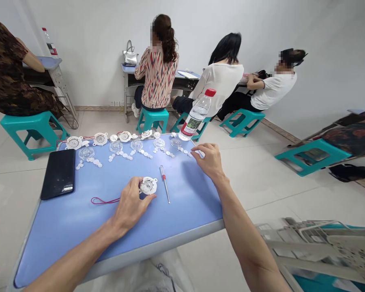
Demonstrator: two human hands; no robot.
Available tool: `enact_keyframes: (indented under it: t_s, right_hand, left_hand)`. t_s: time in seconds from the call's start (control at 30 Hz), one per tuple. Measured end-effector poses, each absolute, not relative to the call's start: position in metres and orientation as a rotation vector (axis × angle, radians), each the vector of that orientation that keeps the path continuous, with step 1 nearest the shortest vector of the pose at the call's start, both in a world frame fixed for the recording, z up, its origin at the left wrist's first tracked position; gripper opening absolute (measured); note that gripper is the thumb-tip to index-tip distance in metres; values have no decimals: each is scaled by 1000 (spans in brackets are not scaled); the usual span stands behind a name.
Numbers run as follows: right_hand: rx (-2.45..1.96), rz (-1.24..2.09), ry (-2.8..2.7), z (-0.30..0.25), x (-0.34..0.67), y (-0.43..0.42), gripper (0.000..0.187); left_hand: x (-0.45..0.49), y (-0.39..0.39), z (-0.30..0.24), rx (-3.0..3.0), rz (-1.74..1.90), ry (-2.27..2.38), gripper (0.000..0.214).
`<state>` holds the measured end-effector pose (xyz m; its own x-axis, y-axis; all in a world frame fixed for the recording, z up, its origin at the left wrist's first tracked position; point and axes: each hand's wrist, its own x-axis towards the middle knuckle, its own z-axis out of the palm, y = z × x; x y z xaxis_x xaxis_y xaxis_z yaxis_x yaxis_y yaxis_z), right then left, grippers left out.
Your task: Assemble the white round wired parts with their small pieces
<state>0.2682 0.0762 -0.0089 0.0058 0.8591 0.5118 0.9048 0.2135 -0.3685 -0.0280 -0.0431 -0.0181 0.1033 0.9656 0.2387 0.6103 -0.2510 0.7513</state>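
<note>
My left hand [132, 202] is closed around a white round plastic casing [148, 185] with small lugs and gear-like rings inside. A red cord loop [105, 200] lies on the desk on the far side of that hand from the casing. My right hand [209, 160] hovers by the far right edge, thumb and forefinger pinched together beside small white plastic discs [184, 150]; whatever sits between the fingertips is too small to make out. Between the hands lies a screwdriver [163, 177] with a clear and red handle.
Clear round covers [116, 147] with small white discs form a row on the blue desk [88, 227]. More white casings [100, 139] line its back edge. A phone [58, 174] lies at left; a water bottle [194, 117] stands at back right. Several people sit beyond on green stools.
</note>
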Motion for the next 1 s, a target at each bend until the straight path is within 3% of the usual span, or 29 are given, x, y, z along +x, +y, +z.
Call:
enact_keyframes:
  t_s: [0.1,0.27,0.4,0.53,0.87,1.0]
  right_hand:
    - [-1495,22,-1838,7,242,63,17]
    - [-1195,488,-1992,39,195,28,20]
    - [-1146,765,-2240,53,166,0,41]
    - [-1242,790,-2406,52,141,-16,50]
    - [-1427,650,-2400,44,116,-15,26]
    - [-1437,626,-2406,42,115,-16,27]
  left_hand:
    - [-28,-43,-20,1911,1000,1529,36]
    - [-27,-44,-19,1886,1020,1486,33]
    - [-28,-44,-17,1871,1018,1475,29]
    - [-30,-43,-16,1905,1029,1488,24]
    - [-30,-43,-18,1857,1061,1526,30]
    - [-29,-44,-16,1822,1027,1541,31]
